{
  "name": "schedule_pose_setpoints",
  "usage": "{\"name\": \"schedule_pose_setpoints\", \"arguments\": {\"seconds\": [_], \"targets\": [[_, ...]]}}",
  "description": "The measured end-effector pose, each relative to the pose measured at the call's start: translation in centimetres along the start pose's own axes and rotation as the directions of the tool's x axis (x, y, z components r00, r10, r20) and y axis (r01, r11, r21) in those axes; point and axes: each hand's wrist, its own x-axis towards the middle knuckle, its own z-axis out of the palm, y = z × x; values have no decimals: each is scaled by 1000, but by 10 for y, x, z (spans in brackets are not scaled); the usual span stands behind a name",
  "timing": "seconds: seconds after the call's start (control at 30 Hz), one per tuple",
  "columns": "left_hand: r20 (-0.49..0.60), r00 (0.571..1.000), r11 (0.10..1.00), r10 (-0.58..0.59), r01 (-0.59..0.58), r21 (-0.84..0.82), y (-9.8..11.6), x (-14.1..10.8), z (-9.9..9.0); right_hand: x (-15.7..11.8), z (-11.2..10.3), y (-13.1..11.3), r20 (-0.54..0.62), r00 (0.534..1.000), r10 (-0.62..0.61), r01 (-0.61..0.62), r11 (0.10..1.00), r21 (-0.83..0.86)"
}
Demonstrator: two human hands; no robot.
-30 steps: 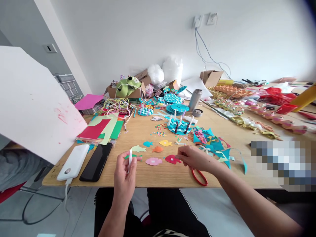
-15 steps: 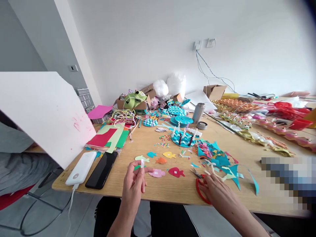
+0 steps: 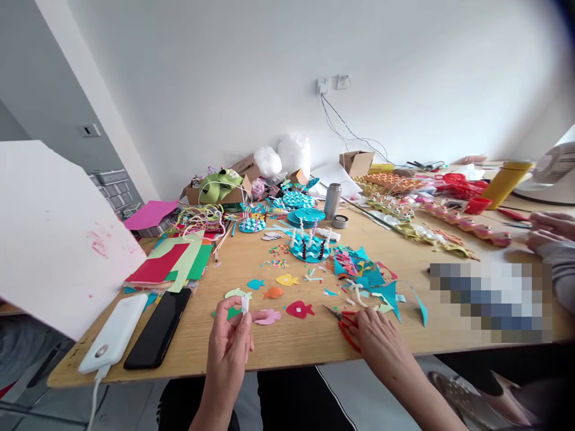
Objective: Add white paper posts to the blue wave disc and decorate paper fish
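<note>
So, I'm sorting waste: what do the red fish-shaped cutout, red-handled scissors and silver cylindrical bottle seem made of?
Red fish-shaped cutout: probably matte paper or card, lying flat.
Red-handled scissors: likely smooth plastic handles, evenly red; grey blades suggest metal.
Silver cylindrical bottle: probably satin metal, softly shiny.

Scissors [image 3: 341, 315] on table [image 3: 245, 263], near front edge; right hand [image 3: 380, 338] at their handle end, on the right side. Left of scissors: fish cutouts [image 3: 273, 293], nearest one just off the tip (rest spread farther left, some farther back). Left hand [image 3: 230, 338] also left of scissors, strip [image 3: 245, 304] in its fingers. Well left of scissors: phone [image 3: 157, 332], then power bank [image 3: 113, 334] beyond. Far left and behind: paper sheets [image 3: 155, 264]. Behind scissors: craft base [image 3: 311, 254], then disc stack [image 3: 305, 215], flask [image 3: 333, 202], cap [image 3: 340, 221]. Behind-right, near: scrap pile [image 3: 369, 276]. Far right, behind: another person's hands [image 3: 554, 224].
</note>
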Motion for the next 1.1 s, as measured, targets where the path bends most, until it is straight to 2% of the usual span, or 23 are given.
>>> {"name": "schedule_pose_setpoints", "arguments": {"seconds": [0.13,0.23,0.3,0.4,0.53,0.6,0.7,0.8,0.87,1.0,1.1], "targets": [[28,999,999,-31,31,-12,2,4,6,1,8,6,-89,994,56,-44,990,132],[18,999,999,-46,46,-14,2,6,11,6,4,10,-118,988,95,-43,924,381],[-4,999,999,-47,47,-19,2,6,13,12,-5,13,-134,980,146,-47,827,560],[-26,998,998,-50,50,-33,2,6,16,24,-21,19,-111,947,301,-122,657,744],[-8,999,999,-51,51,-11,1,7,15,45,-45,30,-88,897,432,-106,406,908],[24,999,999,-46,46,21,1,8,15,55,-59,28,-62,890,451,-104,335,936],[66,996,997,-56,53,49,-2,9,15,65,-78,8,-62,927,371,-53,294,954],[78,996,996,-34,27,91,-3,9,17,67,-91,-27,-35,985,166,-2,219,976],[98,995,991,-24,11,133,-3,8,18,67,-96,-53,-12,1000,13,10,167,986],[152,988,976,-3,-30,216,0,5,19,67,-101,-93,20,969,-245,-6,59,998],[154,988,969,24,-61,239,2,4,20,71,-101,-109,32,953,-300,-10,75,997]]}}
